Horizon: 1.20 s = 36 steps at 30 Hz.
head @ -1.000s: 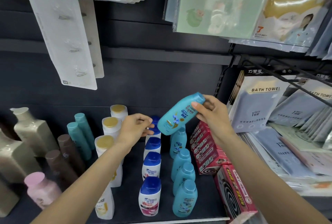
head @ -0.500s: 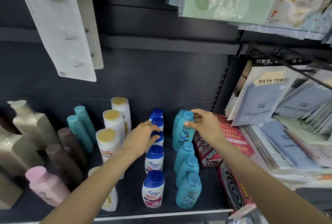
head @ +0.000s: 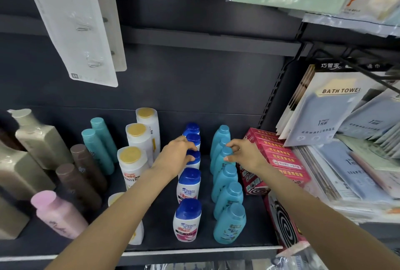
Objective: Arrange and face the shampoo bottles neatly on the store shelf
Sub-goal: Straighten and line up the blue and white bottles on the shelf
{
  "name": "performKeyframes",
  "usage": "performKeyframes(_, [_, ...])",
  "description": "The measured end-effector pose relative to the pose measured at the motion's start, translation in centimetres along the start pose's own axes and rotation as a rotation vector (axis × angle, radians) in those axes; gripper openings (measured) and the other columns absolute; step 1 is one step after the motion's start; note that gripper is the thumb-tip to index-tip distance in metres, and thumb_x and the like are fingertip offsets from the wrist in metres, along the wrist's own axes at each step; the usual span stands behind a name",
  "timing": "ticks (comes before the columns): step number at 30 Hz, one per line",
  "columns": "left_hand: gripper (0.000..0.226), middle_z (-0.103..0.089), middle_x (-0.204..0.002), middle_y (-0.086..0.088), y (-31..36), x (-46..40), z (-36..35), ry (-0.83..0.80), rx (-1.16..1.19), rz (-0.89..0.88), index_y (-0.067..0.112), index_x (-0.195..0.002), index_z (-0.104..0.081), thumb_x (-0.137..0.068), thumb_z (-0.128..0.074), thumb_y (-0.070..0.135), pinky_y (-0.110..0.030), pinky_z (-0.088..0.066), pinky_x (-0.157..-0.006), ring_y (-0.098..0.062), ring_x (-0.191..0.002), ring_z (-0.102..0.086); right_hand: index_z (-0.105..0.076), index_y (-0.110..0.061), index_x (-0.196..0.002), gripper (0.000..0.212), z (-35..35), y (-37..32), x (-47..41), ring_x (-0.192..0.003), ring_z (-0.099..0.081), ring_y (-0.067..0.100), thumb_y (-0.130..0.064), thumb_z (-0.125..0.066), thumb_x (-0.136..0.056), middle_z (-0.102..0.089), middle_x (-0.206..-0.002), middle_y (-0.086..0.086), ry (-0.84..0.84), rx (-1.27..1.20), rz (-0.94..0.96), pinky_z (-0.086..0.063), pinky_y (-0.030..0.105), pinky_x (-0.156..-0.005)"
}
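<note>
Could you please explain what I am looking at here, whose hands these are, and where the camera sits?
There is no machine here: a person wears one wide-angle camera on the head, looking forward and down, so both arms reach in from below. They are tidying a dark store shelf. On it stand rows of bottles running front to back: white bottles with blue caps, all-blue bottles, white ones with gold caps, teal bottles, brown ones, and a pink one. Red boxes and bath towel packs sit to the right. The left hand grips a blue-capped bottle in its row. The right hand pinches the top of a blue bottle in the next row.
</note>
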<state>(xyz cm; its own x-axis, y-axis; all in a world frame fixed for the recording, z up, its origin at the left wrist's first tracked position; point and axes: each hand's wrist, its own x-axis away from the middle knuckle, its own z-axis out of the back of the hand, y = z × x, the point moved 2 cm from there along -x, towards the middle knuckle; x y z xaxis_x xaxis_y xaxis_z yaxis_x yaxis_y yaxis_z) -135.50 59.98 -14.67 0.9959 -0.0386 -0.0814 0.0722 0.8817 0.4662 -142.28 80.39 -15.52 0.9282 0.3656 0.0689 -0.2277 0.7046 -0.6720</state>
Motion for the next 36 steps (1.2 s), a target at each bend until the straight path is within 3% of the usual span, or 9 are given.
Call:
performKeyframes(4, [0.031, -0.052, -0.121, -0.002, 0.0, 0.0, -0.2, 0.021, 0.008, 0.005, 0.018, -0.121, -0.061, -0.090, -0.061, 0.016, -0.029, -0.046, -0.095, -0.018, -0.110, -0.055, -0.064, -0.008, -0.106, 0.032, -0.1, 0.7, -0.1, -0.093, -0.065, 0.021, -0.010, -0.076, -0.077, -0.068, -0.098, 0.009, -0.019, 0.008, -0.033, -0.050, 0.024, -0.080])
performKeyframes(10, [0.030, -0.051, -0.120, -0.001, -0.1, 0.3, -0.3, 0.036, 0.023, -0.005, 0.019, -0.120, -0.061, -0.090, -0.061, 0.015, -0.029, -0.046, -0.095, -0.018, -0.109, -0.055, -0.065, -0.007, -0.103, 0.030, 0.1, 0.7, -0.3, -0.091, -0.067, 0.021, -0.009, -0.076, -0.076, -0.070, -0.097, 0.008, -0.038, -0.009, -0.025, -0.053, 0.032, -0.086])
performKeyframes(21, [0.030, -0.051, -0.123, -0.002, -0.2, 0.4, -0.3, 0.022, 0.029, -0.011, 0.019, -0.121, -0.060, -0.091, -0.059, 0.016, -0.027, -0.045, -0.094, -0.017, -0.110, -0.054, -0.063, -0.009, -0.116, 0.039, -0.3, 0.9, 0.1, -0.100, -0.064, 0.018, -0.011, -0.074, -0.079, -0.067, -0.108, 0.008, -0.049, -0.026, -0.028, -0.051, 0.033, -0.093])
performKeyframes(26, [0.034, -0.048, -0.125, 0.000, -0.2, 0.9, -0.5, 0.034, 0.044, -0.018, 0.018, -0.127, -0.055, -0.093, -0.056, 0.017, -0.026, -0.045, -0.094, -0.016, -0.110, -0.053, -0.057, -0.011, -0.126, 0.047, 0.6, 0.5, 1.0, -0.108, -0.061, 0.018, -0.011, -0.072, -0.081, -0.063, -0.118, 0.007, -0.029, -0.081, -0.057, -0.047, 0.024, -0.092])
performKeyframes(31, [0.041, -0.048, -0.129, 0.000, 0.1, 1.8, -0.5, 0.068, 0.094, -0.026, 0.022, -0.136, -0.046, -0.095, -0.052, 0.025, -0.028, -0.043, -0.096, -0.016, -0.114, -0.049, -0.065, -0.012, -0.112, 0.026, 1.2, -0.1, 3.2, -0.096, -0.063, 0.010, -0.013, -0.066, -0.087, -0.067, -0.106, -0.002, 0.085, -0.010, 0.031, -0.044, 0.006, -0.077])
performKeyframes(36, [0.050, -0.039, -0.144, 0.004, -0.5, 3.3, -0.8, 0.023, 0.022, -0.067, 0.023, -0.142, -0.040, -0.095, -0.050, 0.037, -0.030, -0.033, -0.107, -0.016, -0.130, -0.037, -0.065, -0.011, -0.112, 0.028, 0.5, -0.4, 4.8, -0.092, -0.058, 0.006, -0.019, -0.068, -0.086, -0.065, -0.104, -0.002, -0.014, 0.012, 0.061, -0.041, -0.001, -0.071])
